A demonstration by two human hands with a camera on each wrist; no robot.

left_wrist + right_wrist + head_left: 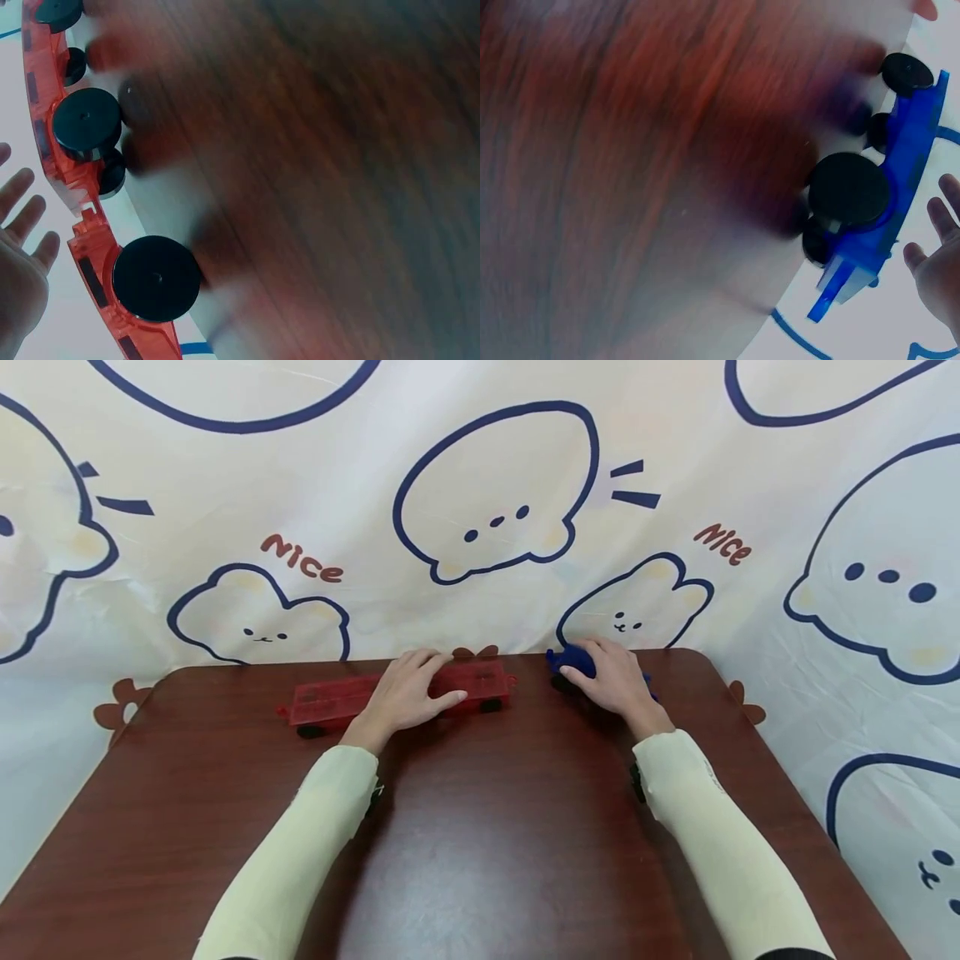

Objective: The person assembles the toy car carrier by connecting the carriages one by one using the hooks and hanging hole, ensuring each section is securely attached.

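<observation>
A long red toy train [330, 697] with black wheels and a hook at each end lies near the table's far edge. In the left wrist view, two red wagons [94, 281] join at a coupling. My left hand [405, 691] is over its middle, hiding part of it; the fingers [26, 217] look loosely extended above the wagons. To the right, a blue toy vehicle [577, 660] with black wheels stands under my right hand [611, 677], which covers much of it. In the right wrist view, that hand's fingers [939, 217] appear relaxed and apart from the blue vehicle [907, 172].
The brown wooden table [480, 843] has rounded far corners. A white cloth [480, 610] with blue cartoon outlines hangs right behind its far edge and along both sides. A gap of tabletop separates the red train from the blue vehicle.
</observation>
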